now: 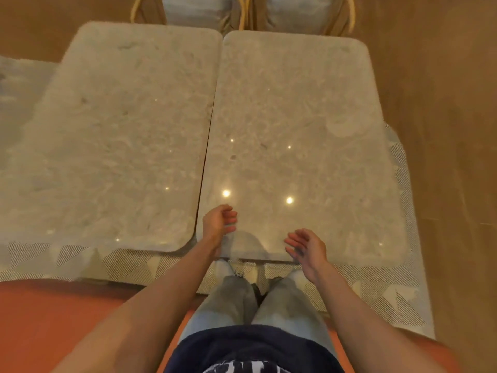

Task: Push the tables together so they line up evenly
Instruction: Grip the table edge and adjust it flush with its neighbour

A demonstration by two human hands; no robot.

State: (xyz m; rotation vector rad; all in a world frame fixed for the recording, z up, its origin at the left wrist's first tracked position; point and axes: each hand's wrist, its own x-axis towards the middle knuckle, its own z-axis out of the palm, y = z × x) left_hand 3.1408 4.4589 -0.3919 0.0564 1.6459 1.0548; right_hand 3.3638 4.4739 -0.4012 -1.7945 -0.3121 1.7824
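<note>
We stand at the near end of two pale, marble-topped rectangular tables with rounded corners. The left table (113, 146) and the right table (304, 146) already meet along their long sides, with only a thin dark seam between them. Their ends do not match: the right table sits closer to us at both ends.

Our left hand (219, 224) hovers over the right table's near left corner, fingers loosely curled and holding nothing. Our right hand (305, 247) hangs relaxed over the near edge, also empty, well apart from the left.

To finish well, we would set both palms flat against the right table's near edge, spread wide, and push straight away from us (an uneven shove would likely swing it). The patterned rug (376, 289) underneath may drag the legs, so short, steady pushes seem wise.
</note>
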